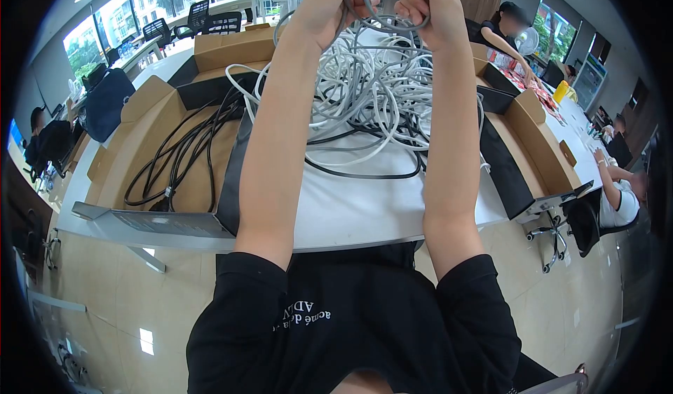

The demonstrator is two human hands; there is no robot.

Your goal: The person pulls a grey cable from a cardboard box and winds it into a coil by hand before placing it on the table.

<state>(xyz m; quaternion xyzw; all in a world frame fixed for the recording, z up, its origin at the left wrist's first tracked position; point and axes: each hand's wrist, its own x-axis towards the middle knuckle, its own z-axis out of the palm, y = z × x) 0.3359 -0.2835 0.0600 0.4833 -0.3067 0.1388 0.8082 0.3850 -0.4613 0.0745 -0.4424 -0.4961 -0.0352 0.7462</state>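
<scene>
Both of my arms reach forward over the table, with the hands raised at the top of the view. My left hand (335, 3) is closed around a grey cable (382, 26). The same grey cable appears to run to my right hand (436, 7), whose curled fingers grip it too. A loop of it hangs between the hands. Beneath them lies a tangled heap of white and grey cables (378, 89). A black cable (371, 177) curves out at the heap's near edge. The tops of both hands are cut off by the frame.
An open cardboard box (119, 177) on the left holds a bundled black cable (179, 155). Another open box (529, 138) stands on the right. More boxes sit behind, on the white table (350, 219). Other people (501, 36) sit or lean at the right.
</scene>
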